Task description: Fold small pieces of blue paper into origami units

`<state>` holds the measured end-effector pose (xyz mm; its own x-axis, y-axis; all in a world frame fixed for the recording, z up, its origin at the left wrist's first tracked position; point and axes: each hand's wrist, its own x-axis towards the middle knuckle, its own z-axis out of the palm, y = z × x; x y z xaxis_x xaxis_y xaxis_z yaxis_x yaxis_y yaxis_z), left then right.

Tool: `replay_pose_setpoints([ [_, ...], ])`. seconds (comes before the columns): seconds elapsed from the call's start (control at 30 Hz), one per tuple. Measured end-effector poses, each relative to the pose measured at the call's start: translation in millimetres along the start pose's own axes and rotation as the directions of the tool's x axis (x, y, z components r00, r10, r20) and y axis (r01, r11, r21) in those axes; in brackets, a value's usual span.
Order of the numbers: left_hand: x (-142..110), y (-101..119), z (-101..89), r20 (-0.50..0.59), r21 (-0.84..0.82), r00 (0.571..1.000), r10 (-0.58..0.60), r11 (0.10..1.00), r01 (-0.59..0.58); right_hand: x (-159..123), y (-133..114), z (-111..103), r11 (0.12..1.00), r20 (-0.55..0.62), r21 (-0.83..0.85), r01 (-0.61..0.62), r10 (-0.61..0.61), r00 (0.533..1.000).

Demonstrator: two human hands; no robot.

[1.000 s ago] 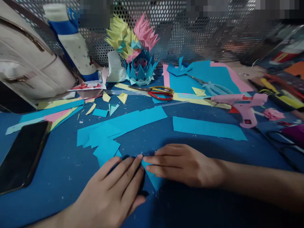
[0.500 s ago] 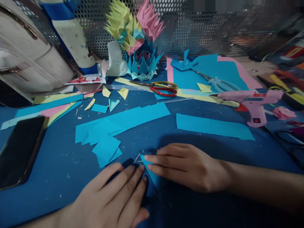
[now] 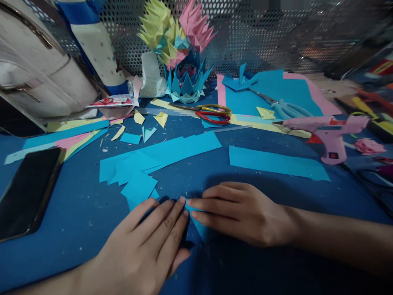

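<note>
A small folded piece of blue paper point(image 3: 198, 225) lies on the table in front of me, its edge showing as a slanted line. My right hand point(image 3: 236, 211) lies over it with fingers stretched, two fingertips pressing near its top corner; the thumb is hidden. My left hand point(image 3: 150, 237) reaches in from the lower left, fingers extended flat, fingertips at the same corner beside the right fingertips. Just beyond the left hand are overlapping blue paper squares point(image 3: 139, 184), partly covered by its fingers. Blue paper strips point(image 3: 184, 149) lie behind them.
A single blue strip point(image 3: 276, 164) lies at right, below a pink glue gun point(image 3: 331, 129). Scissors point(image 3: 211, 112) and pliers point(image 3: 288, 108) lie farther back. Folded-paper flowers point(image 3: 187, 78) stand by the mesh wall. A phone point(image 3: 29, 188) is at left, near a white bag point(image 3: 46, 69).
My left fingertips have slid up to the paper's top corner, covering more of the squares behind. The right hand stays nearly in place. The view has shifted slightly.
</note>
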<state>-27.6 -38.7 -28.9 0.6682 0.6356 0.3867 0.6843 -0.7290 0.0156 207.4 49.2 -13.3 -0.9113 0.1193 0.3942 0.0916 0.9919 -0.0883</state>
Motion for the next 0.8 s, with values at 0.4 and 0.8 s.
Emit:
replay_pose_setpoints([
  [0.4, 0.3, -0.1, 0.0, 0.030, -0.016, 0.999, -0.028, 0.999, 0.029, -2.9, 0.5, 1.6, 0.999, 0.012, 0.033, -0.042, 0.041, 0.999],
  [0.8, 0.2, -0.7, 0.3, 0.074, -0.004, 0.997, -0.008, 1.000, 0.008, -0.9, -3.3, 3.2, 0.992, 0.033, 0.012, -0.123, 0.122, 0.992],
])
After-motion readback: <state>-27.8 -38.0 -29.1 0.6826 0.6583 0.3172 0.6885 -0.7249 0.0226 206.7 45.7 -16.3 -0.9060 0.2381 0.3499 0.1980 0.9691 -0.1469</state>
